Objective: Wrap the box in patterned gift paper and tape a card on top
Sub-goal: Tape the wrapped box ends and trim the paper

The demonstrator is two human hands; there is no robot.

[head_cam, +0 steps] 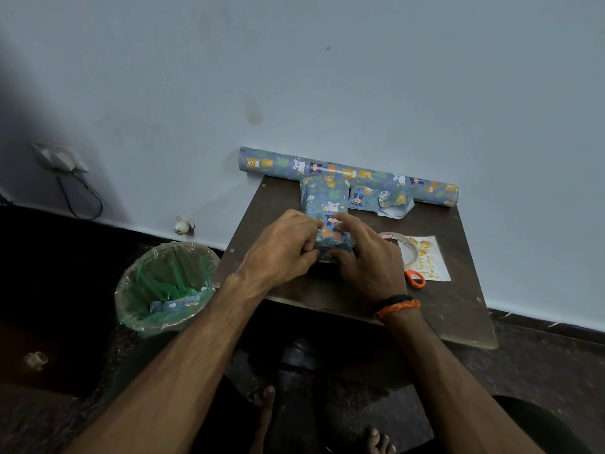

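Observation:
The box [324, 199], covered in blue animal-patterned paper, lies on the dark wooden table [442, 309]. My left hand [281, 249] pinches the paper at the box's near left corner with curled fingers. My right hand [368, 260] grips the near end, its index finger stretched over the top and its thumb under the near edge. A white birthday card [429, 260] with gold lettering lies to the right. On the card's left edge sits a clear tape roll [404, 249], partly hidden by my right hand.
A roll of the same paper [350, 173] lies along the wall. Paper scraps [381, 199] sit beside the box. Orange scissor handles [415, 279] show near my right wrist. A green-lined bin [163, 286] with a paper offcut stands left of the table.

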